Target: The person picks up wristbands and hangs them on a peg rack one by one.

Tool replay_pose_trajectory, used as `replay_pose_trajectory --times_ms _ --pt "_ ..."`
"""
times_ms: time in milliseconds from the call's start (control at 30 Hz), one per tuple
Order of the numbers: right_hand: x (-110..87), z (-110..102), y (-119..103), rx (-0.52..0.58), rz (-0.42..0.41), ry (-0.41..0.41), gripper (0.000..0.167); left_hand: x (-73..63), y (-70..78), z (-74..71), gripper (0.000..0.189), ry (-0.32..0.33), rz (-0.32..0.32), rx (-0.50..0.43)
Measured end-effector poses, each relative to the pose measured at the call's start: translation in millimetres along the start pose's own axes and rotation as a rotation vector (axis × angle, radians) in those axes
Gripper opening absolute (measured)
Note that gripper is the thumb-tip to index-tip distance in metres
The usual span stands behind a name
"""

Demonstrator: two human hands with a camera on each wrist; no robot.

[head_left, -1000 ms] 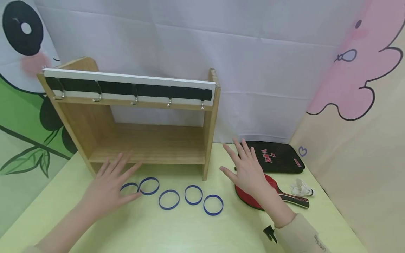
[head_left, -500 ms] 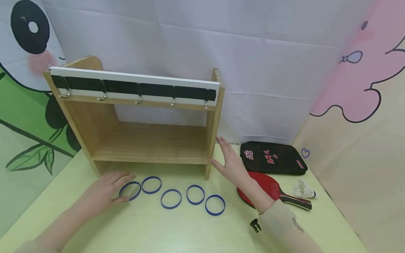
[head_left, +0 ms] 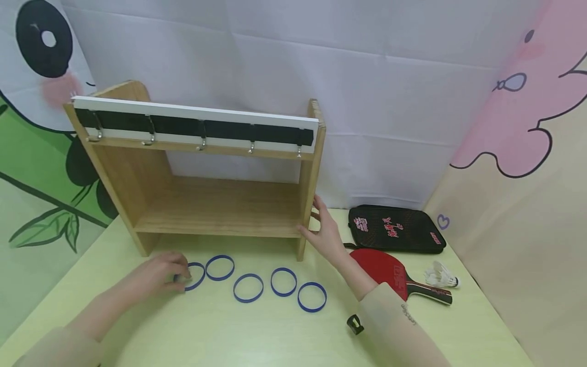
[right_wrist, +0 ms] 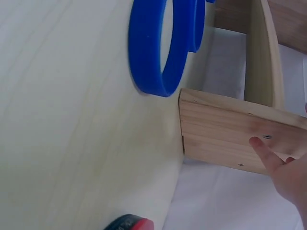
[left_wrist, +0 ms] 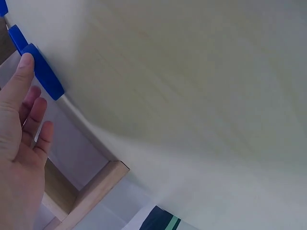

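Note:
Thumb and fingers of my left hand (head_left: 153,275) pinch the leftmost blue wristband (left_wrist: 46,76) at its left side, low over the table (head_left: 220,331). Part of the band is hidden behind the fingers in the head view. Several more blue wristbands, such as the rightmost wristband (head_left: 312,310), lie flat in a loose row in front of a wooden rack (head_left: 224,209). My right hand (head_left: 327,237) touches the rack's right side panel (right_wrist: 230,129), thumb extended against its outer face. A row of metal hooks (head_left: 202,142) runs along the rack's top front.
Right of the rack lie a black zip case (head_left: 394,232), a red table tennis bat (head_left: 378,267) and a shuttlecock (head_left: 440,276). A small black buckle (head_left: 355,324) shows beside the right sleeve. White cloth (head_left: 390,117) hangs behind the rack.
My left hand has come down from spread fingers above the leftmost wristband and now pinches it. My right hand has moved left, from over the bat to the rack's side panel.

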State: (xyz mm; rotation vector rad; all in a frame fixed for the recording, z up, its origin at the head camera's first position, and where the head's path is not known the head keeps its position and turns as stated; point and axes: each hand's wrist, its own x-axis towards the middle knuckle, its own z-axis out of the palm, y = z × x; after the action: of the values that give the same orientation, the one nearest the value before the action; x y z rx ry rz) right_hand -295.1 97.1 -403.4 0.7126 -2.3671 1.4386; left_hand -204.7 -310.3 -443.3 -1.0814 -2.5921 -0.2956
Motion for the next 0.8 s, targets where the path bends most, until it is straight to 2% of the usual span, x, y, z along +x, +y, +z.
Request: replay_pose_trajectory --times_ms 133,233,367,633,700,800 --pt "2.4 5.2 5.8 -0.009 0.0 0.014 0.087 0.3 0.7 -0.4 0.015 -0.141 -0.108 -0.142" --pt "4.4 8.0 9.4 -0.018 -0.01 0.027 0.086 0.3 1.3 -0.3 0.012 -0.196 -0.157 -0.187" --pt "6.8 12.1 16.1 -0.027 -0.016 0.041 0.088 -0.2 1.5 -1.3 0.01 -0.206 -0.185 -0.203" --pt "1.6 19.8 18.8 -0.068 0.055 0.04 0.085 -1.1 1.2 -8.0 0.009 -0.227 -0.325 -0.259" --pt "0.6 19.9 17.2 -0.065 0.064 0.045 0.084 -1.2 0.2 -9.3 0.009 -0.21 -0.344 -0.275" --pt "0.2 19.3 16.0 -0.058 0.072 0.048 0.084 -1.6 -1.7 -10.9 0.011 -0.168 -0.339 -0.29"
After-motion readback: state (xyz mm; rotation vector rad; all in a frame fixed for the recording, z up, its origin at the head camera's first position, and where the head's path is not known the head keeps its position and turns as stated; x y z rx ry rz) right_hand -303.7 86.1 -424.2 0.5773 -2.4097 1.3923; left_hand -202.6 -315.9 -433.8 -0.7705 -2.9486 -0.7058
